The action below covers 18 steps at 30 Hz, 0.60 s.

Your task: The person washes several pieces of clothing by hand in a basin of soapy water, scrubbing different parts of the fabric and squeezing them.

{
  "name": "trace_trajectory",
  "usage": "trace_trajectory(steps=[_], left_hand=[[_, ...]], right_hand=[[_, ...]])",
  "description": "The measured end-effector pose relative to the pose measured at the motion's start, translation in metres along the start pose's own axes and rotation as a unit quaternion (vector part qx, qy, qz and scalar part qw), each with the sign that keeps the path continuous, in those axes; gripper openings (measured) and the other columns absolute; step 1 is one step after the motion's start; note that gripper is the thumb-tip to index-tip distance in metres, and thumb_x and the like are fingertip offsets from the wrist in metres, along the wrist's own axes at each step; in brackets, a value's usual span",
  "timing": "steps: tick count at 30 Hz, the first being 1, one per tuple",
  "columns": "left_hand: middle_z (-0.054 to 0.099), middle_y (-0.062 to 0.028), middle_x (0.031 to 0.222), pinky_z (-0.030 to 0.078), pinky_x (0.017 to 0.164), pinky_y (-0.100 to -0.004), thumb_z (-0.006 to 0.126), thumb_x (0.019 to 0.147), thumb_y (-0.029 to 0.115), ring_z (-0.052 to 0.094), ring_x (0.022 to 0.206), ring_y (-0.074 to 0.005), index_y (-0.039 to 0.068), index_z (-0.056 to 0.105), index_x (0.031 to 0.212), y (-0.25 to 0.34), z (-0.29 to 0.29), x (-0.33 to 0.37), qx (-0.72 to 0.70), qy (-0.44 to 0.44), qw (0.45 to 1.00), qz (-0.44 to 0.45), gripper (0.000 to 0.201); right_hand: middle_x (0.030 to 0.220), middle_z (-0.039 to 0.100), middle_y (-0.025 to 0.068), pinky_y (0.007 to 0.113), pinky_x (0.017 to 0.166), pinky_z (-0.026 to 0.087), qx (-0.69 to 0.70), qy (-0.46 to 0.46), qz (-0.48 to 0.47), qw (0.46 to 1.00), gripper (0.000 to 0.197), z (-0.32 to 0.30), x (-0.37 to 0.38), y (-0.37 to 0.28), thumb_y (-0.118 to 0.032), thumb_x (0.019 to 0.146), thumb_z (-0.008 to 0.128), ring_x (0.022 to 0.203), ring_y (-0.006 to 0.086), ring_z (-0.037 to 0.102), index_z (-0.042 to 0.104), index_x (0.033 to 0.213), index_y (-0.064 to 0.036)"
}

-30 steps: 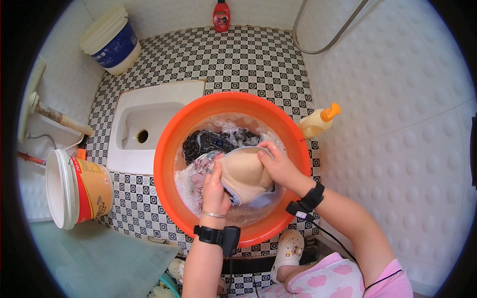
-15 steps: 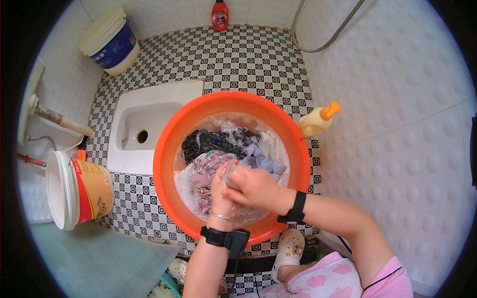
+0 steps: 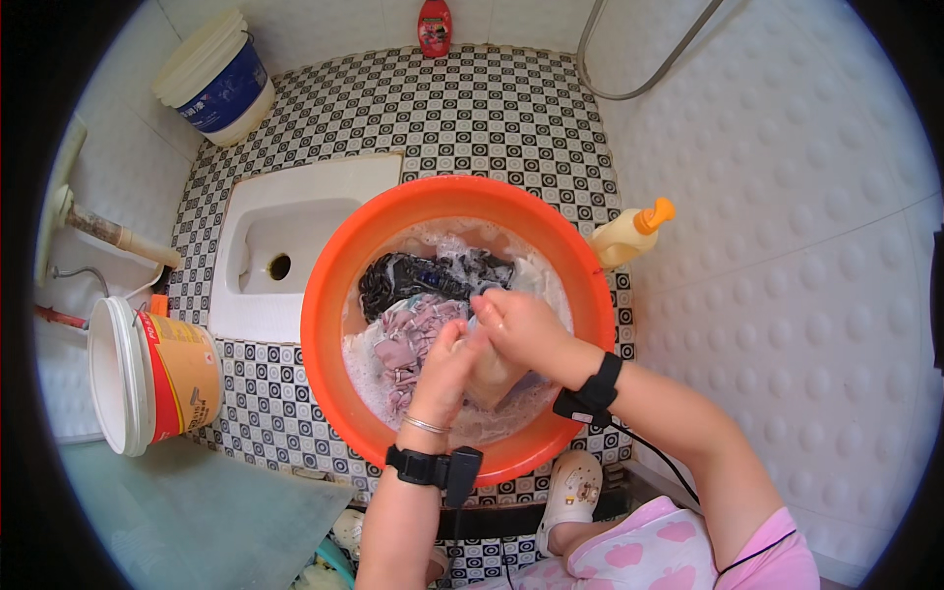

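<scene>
A big orange basin (image 3: 329, 393) of sudsy water holds soaking laundry. Over it, my left hand (image 3: 444, 382) and my right hand (image 3: 526, 332) are close together, both closed on a wet, pale garment (image 3: 494, 372) that hangs down between them to the suds. Its kind cannot be made out. A pink ruffled garment (image 3: 405, 339) lies in the water beside my left fingers. Farther back, a black garment (image 3: 413, 278) floats bunched up with foam on it. Something white and wet lies along the basin's right inner side, partly behind my right hand.
A cream pump bottle (image 3: 621, 241) stands right of the basin. To the left are a squat toilet (image 3: 236, 315) and an orange-and-white bucket (image 3: 177, 379). A blue-and-white bucket (image 3: 218, 93) and a red bottle (image 3: 434, 29) stand by the far wall. A grey hose (image 3: 644, 90) hangs at right.
My hands, pressed together before, have turned and drawn slightly apart. The right hand has moved up and right, and the pale garment now hangs between them.
</scene>
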State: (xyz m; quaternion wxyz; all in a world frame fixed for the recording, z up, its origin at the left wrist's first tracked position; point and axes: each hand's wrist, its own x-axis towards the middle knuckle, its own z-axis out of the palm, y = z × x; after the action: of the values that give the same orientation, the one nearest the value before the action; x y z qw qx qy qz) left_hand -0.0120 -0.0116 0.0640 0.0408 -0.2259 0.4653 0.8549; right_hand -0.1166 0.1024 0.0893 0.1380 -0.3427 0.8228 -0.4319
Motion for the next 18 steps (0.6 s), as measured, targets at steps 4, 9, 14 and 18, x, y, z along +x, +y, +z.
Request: trace_trajectory(steps=[4,9,14,18], left_hand=[[0.063,-0.0036,0.098,0.047,0.079,-0.0248,0.064,0.085,0.012,0.057,0.089,-0.0108,0.001,0.060,0.107,0.028,-0.005,-0.008,0.221,-0.017,0.974,0.040,0.025],[0.063,-0.0057,0.094,0.049,0.080,-0.0278,0.058,0.078,-0.003,0.059,0.087,-0.0147,0.001,0.058,0.103,0.026,-0.024,0.001,0.024,0.120,0.988,0.098,0.025],[0.061,-0.0081,0.094,0.050,0.081,-0.0315,0.052,0.077,-0.008,0.060,0.086,-0.0193,0.006,0.050,0.106,-0.015,-0.013,0.008,-0.151,0.194,0.967,0.066,0.033],[0.059,-0.0084,0.096,0.052,0.078,-0.0323,0.051,0.081,-0.008,0.060,0.086,-0.0196,0.009,0.047,0.112,-0.031,-0.006,0.011,-0.210,0.195,0.957,0.042,0.036]], right_hand=[[0.073,0.058,0.0140,0.035,0.064,0.045,0.144,-0.064,0.031,0.987,0.026,-0.014,0.003,0.004,-0.027,0.093,0.054,0.068,0.0261,0.057,0.058,0.084,-0.0028],[0.082,0.060,0.0135,0.038,0.071,0.047,0.069,-0.192,0.051,0.978,0.030,-0.014,-0.025,0.044,-0.032,0.084,0.064,0.077,0.0273,0.059,0.062,0.092,-0.0029],[0.088,0.058,0.0173,0.038,0.073,0.048,0.120,-0.084,0.103,0.984,0.031,0.003,-0.034,0.054,-0.019,0.077,0.063,0.081,0.0324,0.059,0.056,0.104,-0.0043],[0.086,0.058,0.0163,0.041,0.067,0.049,0.060,0.028,-0.018,0.998,0.027,0.025,-0.039,0.012,-0.013,0.078,0.058,0.077,0.0358,0.059,0.053,0.104,-0.0066]])
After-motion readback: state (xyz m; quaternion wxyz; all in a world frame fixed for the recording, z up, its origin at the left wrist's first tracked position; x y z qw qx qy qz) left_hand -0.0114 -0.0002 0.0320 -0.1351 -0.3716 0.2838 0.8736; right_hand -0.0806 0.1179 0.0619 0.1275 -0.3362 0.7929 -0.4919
